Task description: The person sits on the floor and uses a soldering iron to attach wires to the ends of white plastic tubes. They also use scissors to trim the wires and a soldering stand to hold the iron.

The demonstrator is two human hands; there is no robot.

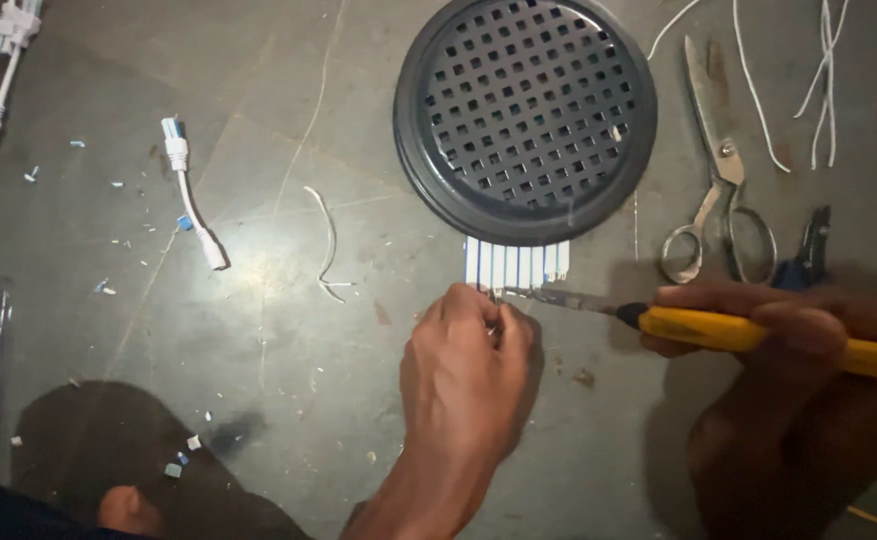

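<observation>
My left hand is closed, its fingertips pinched at the lower end of a row of several white strips that stick out from under a round dark grille cover. My right hand grips a tool with a yellow handle. Its thin metal tip points left and meets the strips right at my left fingertips. Whatever my left fingers pinch is too small to see.
Metal scissors lie right of the grille, with dark pliers beside them. Loose white wires are at the top right. A short white connector cable and another lie at the left among small scraps. A foot shows at the bottom left.
</observation>
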